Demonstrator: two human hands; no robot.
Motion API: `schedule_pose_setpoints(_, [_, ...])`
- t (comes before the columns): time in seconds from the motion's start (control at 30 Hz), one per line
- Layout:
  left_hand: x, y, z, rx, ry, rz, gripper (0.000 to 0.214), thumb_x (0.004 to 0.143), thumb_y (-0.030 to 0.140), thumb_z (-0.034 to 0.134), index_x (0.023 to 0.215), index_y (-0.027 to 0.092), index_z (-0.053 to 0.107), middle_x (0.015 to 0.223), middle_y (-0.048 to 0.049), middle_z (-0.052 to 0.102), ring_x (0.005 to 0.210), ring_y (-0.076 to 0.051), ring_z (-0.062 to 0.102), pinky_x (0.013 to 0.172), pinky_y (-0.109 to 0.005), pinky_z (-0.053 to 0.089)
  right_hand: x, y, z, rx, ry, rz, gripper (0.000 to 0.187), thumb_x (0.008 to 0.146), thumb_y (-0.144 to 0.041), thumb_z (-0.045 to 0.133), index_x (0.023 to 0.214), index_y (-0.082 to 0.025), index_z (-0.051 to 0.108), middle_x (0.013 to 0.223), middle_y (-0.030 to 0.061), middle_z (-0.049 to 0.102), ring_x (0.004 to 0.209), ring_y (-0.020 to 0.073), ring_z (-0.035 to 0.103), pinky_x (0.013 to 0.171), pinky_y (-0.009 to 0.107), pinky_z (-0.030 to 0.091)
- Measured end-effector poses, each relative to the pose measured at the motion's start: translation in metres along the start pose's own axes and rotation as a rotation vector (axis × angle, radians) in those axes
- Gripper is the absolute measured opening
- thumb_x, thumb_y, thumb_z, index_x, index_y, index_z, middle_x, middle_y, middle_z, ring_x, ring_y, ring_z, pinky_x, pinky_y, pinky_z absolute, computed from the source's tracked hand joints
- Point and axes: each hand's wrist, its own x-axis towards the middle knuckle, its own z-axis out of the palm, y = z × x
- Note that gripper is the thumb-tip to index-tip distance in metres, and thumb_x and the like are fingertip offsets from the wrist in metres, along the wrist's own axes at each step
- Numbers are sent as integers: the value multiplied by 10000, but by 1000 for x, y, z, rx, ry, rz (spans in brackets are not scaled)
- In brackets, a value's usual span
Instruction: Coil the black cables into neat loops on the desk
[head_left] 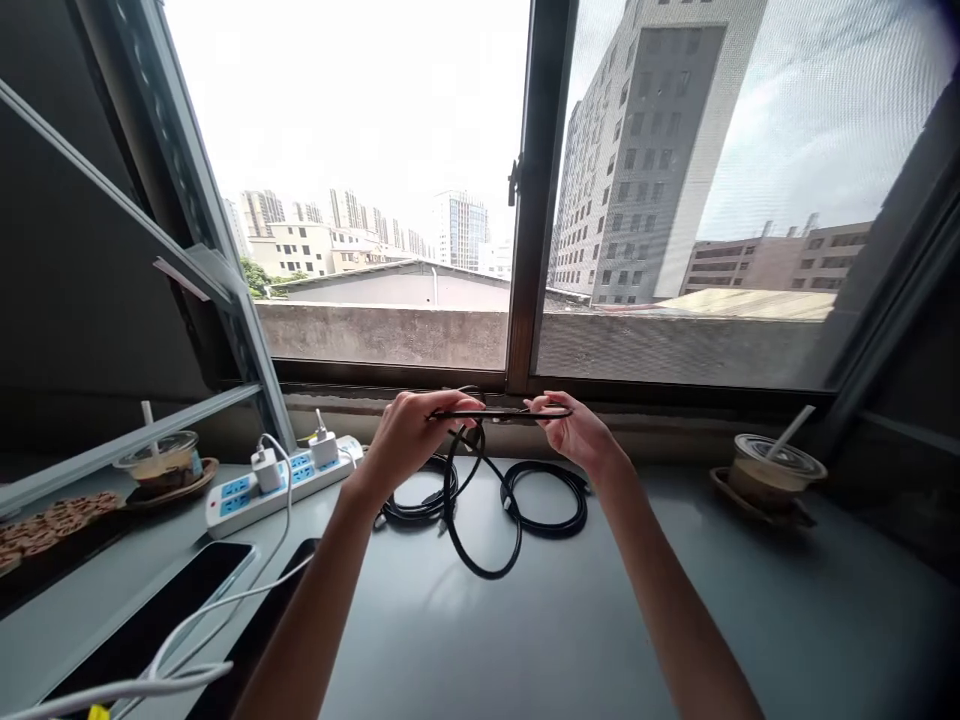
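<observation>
Between my two hands a black cable (499, 413) is held up above the table, its upper part stretched sideways. My left hand (416, 430) is closed around the left end of that stretch. At the right end, my right hand (574, 425) pinches the cable where it bends. A loose loop of the same cable hangs below, down near the tabletop. Behind it lie two coiled black cables, one on the left (420, 507) partly behind my left hand and the hanging loop, and one on the right (574, 525).
A white power strip (300, 475) with white plugs stands at left, white cords trailing forward over two dark phone-like slabs (161, 620). Lidded cups with straws stand on coasters at left (161, 465) and right (776, 465). A metal frame (225, 270) rises at left before the window.
</observation>
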Motion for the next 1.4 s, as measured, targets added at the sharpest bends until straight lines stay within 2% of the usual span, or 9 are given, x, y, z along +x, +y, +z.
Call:
schedule_pose_setpoints(0.2, [0, 4, -6, -331, 110, -229, 292, 726, 370, 640, 920, 159, 695, 641, -54, 698, 254, -42, 370, 261, -180, 261, -6, 7, -13, -486, 219, 67, 505, 838, -543, 429, 834, -78, 627, 640, 56, 517, 536, 115, 489, 491, 235, 463])
schedule_pose_setpoints(0.3, [-1, 12, 2, -404, 195, -316, 322, 676, 347, 694, 942, 166, 696, 707, -65, 711, 254, -24, 363, 266, -173, 255, -16, 4, 5, -668, 357, -142, 596, 820, -648, 382, 985, -135, 637, 907, 111, 599, 891, 202, 560, 775, 319, 480])
schedule_pose_setpoints(0.37, [0, 15, 11, -454, 236, -354, 374, 639, 310, 726, 984, 173, 686, 834, -82, 718, 315, -44, 455, 310, -180, 341, -23, 0, 23, -718, 206, -404, 625, 873, -639, 216, 1083, -212, 620, 1126, 76, 567, 1100, 188, 486, 934, 328, 401])
schedule_pose_setpoints(0.5, [1, 18, 24, -569, 193, -383, 467, 614, 260, 744, 1066, 186, 653, 1075, -107, 663, 573, -126, 643, 498, -219, 499, -40, -10, 54, -606, -115, -524, 492, 816, -595, 458, 938, -164, 659, 805, 44, 622, 742, 139, 587, 636, 230, 483])
schedule_pose_setpoints(0.73, [1, 22, 15, -644, 173, -381, 543, 588, 243, 772, 1109, 204, 626, 1131, -91, 639, 791, -180, 669, 743, -303, 548, -65, -25, 50, -683, -43, -568, 307, 838, -416, 541, 888, -136, 658, 519, -26, 504, 385, 27, 372, 362, 143, 280])
schedule_pose_setpoints(0.9, [4, 13, 3, -694, 232, -281, 512, 646, 188, 725, 1127, 301, 596, 1237, -42, 573, 958, -176, 635, 729, -237, 548, -58, -34, 17, -628, 291, -608, 356, 821, -481, 535, 929, -153, 621, 564, -17, 534, 344, 51, 427, 285, 147, 266])
schedule_pose_setpoints(1.1, [2, 6, -25, -678, 556, -100, 630, 688, 80, 599, 1230, 372, 461, 1172, 19, 599, 581, -71, 629, 350, -144, 380, -46, -40, -31, -731, 753, -772, 347, 842, -450, 497, 963, -158, 640, 713, 34, 611, 401, 60, 463, 327, 164, 280])
schedule_pose_setpoints(1.23, [-1, 11, -22, -691, 409, 56, 690, 651, 90, 531, 1261, 384, 398, 1200, 25, 581, 654, -132, 647, 472, -233, 463, -44, -41, -25, -688, 656, -875, 279, 824, -413, 536, 937, -190, 661, 724, 30, 580, 475, 69, 428, 379, 187, 260])
schedule_pose_setpoints(1.4, [2, 8, 5, -719, 64, 98, 767, 577, 128, 456, 1303, 348, 340, 1149, -3, 617, 1001, -259, 587, 813, -412, 459, -48, -38, 3, -592, 291, -909, 217, 819, -407, 564, 920, -237, 654, 643, 2, 480, 514, 79, 395, 418, 209, 237])
